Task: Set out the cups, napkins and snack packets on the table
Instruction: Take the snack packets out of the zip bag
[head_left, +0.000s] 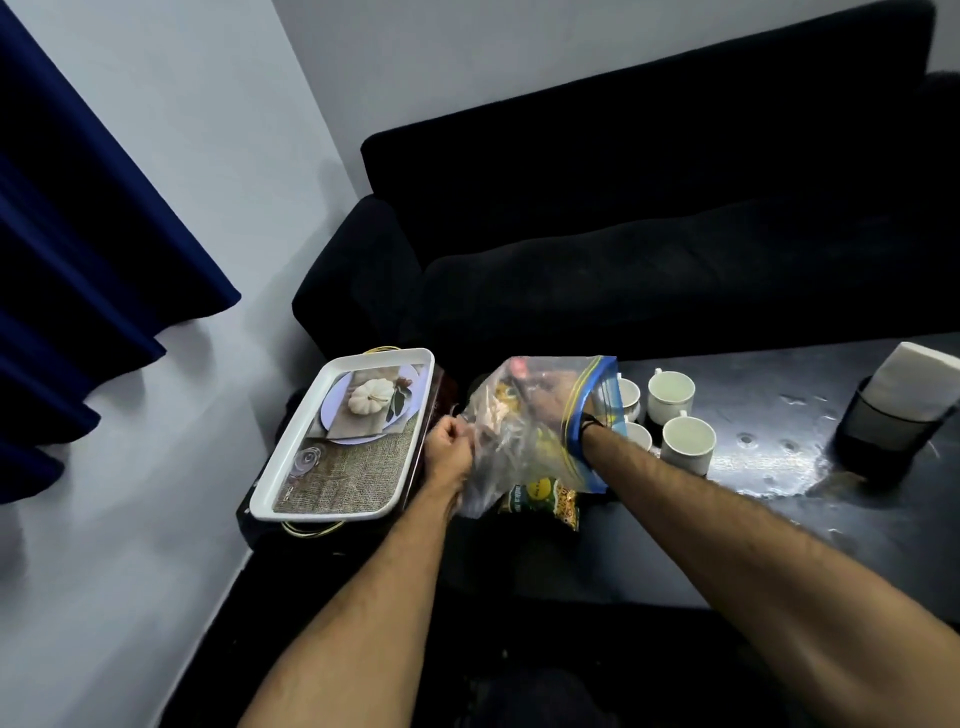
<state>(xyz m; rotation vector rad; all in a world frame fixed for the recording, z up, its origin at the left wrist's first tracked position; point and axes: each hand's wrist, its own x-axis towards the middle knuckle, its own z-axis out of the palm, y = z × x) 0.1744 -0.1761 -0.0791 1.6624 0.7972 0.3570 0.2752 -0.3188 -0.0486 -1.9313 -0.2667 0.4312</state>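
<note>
A clear zip bag with a blue seal strip stands on the dark table, holding snack packets. My left hand pinches the bag's left side. My right hand is thrust inside the bag through its mouth, its fingers blurred behind the plastic, so its grip is unclear. A yellow-green snack packet lies on the table under the bag's near edge. Several white cups stand together right of the bag. White napkins stick up from a dark round holder at the far right.
A white rectangular tray with a pumpkin picture sits on a low stand to the left of the table. A black sofa runs behind the table. A blue curtain hangs at the left wall.
</note>
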